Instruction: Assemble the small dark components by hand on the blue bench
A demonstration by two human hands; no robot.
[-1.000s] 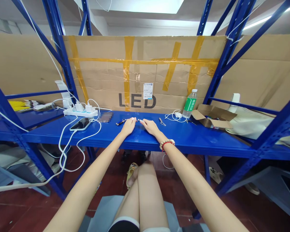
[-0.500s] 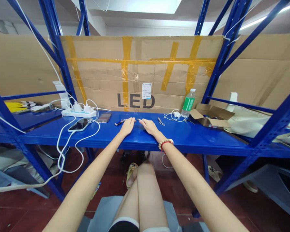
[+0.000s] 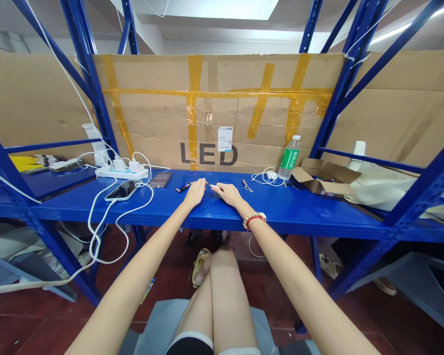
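On the blue shelf top, my left hand (image 3: pixel 195 193) rests with its fingers closed around something mostly hidden; a dark tip shows at its fingertips. Close to its right, my right hand (image 3: pixel 228 194) is closed on a slim pen-like piece (image 3: pixel 210 185), which bridges the small gap between the hands. Its exact kind is too small to make out. Dark pen-like parts (image 3: pixel 183 188) lie just left of my left hand. A small grey part with a metal clip (image 3: pixel 246 185) lies to the right of my right hand.
At left are a white power strip (image 3: pixel 113 173) with plugs and cables, and a phone (image 3: pixel 122 191). To the right stand a bottle (image 3: pixel 289 159), a white charger cable (image 3: pixel 262 176) and an open cardboard box (image 3: pixel 323 180). A cardboard panel (image 3: pixel 151 118) closes the back.
My fingertips have shifted slightly, and the slim piece now shows reaching across the gap between my hands. Both hands stay in nearly the same place.
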